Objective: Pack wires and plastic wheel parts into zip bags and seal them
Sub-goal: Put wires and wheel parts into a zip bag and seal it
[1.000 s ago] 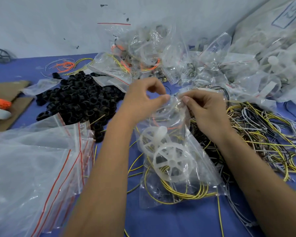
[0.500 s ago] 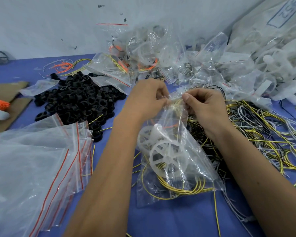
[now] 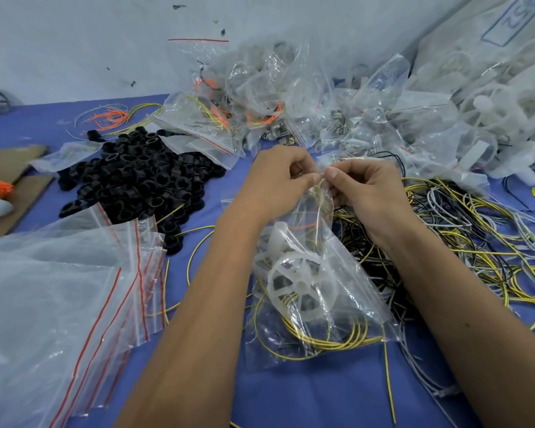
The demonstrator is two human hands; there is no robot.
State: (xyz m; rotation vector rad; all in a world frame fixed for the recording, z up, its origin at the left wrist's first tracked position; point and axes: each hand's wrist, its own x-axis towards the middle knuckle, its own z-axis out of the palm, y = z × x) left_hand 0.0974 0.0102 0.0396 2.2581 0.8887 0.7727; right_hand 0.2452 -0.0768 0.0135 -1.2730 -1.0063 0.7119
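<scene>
A person's left hand [image 3: 278,177] and right hand [image 3: 363,188] meet at the mouth of a clear zip bag [image 3: 315,288], each pinching its top edge between thumb and fingers, thumbs nearly touching. The bag hangs down to the blue worktop [image 3: 322,393], holding white plastic wheel parts [image 3: 300,285] above coiled yellow wires [image 3: 328,338]. Just right of the bag sprawls a tangle of loose wires [image 3: 464,236]; to its left lie empty zip bags [image 3: 74,288] and, behind them, black rings [image 3: 136,183]. Filled bags [image 3: 275,100] pile up beyond the bag.
</scene>
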